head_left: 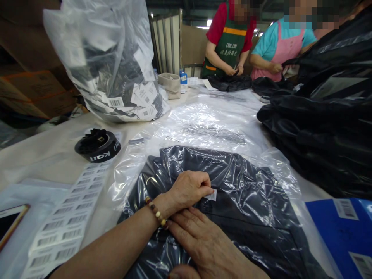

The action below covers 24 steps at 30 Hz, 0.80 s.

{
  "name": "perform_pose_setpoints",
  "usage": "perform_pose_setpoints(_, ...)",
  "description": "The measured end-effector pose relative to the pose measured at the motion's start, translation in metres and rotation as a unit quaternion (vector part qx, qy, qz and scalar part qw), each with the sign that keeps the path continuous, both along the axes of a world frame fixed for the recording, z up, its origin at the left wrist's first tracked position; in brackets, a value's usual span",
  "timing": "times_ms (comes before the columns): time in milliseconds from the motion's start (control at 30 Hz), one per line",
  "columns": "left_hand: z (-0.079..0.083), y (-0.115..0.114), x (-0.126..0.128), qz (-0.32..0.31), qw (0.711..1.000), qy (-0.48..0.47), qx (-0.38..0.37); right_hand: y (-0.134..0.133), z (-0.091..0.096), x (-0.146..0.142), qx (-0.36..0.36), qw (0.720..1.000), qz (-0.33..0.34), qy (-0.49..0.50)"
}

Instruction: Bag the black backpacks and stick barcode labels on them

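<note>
A dark folded garment in a clear plastic bag (247, 193) lies in front of me on the table. My left hand (188, 190), with a bead bracelet at the wrist, is closed in a pinch on a small white sticker label (211, 195) and presses it onto the bag. My right hand (203, 240) lies flat on the bag just below, fingers stretched out and holding nothing.
A sheet of barcode stickers (69, 209) and a phone (10, 223) lie at the left. A black tape roll (99, 147) and a big clear bag of tags (113, 66) stand behind. Black garments (325, 124) pile at the right, a blue box (343, 232) nearer. Two people work at the far end.
</note>
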<state>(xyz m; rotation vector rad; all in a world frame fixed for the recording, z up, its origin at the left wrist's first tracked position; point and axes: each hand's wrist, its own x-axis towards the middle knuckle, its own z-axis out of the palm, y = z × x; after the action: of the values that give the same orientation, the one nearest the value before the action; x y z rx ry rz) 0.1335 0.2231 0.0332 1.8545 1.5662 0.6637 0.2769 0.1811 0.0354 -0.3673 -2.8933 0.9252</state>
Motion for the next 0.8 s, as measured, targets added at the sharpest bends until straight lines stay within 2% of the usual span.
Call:
perform_pose_setpoints(233, -0.003, 0.000, 0.000, 0.008, 1.000, -0.008, 0.001, 0.001, 0.002, -0.002, -0.009, 1.000, 0.000, 0.010)
perform_pose_setpoints(500, -0.001, -0.002, -0.006, -0.003, 0.989, -0.146, -0.040, 0.000, -0.004, -0.002, -0.009, 1.000, -0.007, 0.000)
perform_pose_setpoints(800, 0.007, -0.007, -0.012, -0.054, 0.964, -0.254, -0.057, -0.004, -0.005, -0.001, 0.021, 0.999, -0.027, 0.019)
